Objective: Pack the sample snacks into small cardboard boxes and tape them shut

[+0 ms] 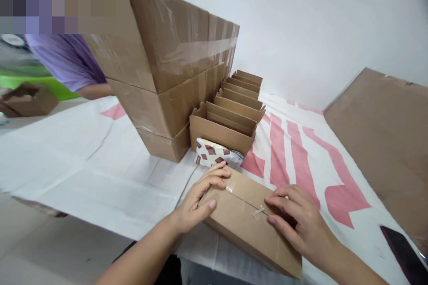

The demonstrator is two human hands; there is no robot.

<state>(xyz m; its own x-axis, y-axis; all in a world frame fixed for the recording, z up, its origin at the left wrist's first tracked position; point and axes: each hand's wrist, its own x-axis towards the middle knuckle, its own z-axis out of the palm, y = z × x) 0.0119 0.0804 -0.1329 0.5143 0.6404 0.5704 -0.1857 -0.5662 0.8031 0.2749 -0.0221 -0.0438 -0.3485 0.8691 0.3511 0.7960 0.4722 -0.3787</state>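
From the head camera I see a closed box (234,222) lying at the near edge of the worktop (100,178), tilted with its near side hanging over that edge. My left hand (197,202) grips the box's left end, fingers curled over the top and thumb on the near face. My right hand (302,225) lies open on the box's right end, fingers flat beside a strip of tape (259,210) across the seam. The box sits between both hands and touches each.

Just behind the left hand lies a packet (214,153), touching the nearest of a row of open boxes (230,118) that runs toward the far edge. A stack of cartons (167,75) stands left of the row. A cardboard sheet (377,142) lies along the right edge. At the far left corner another person's sleeve (67,60) shows.
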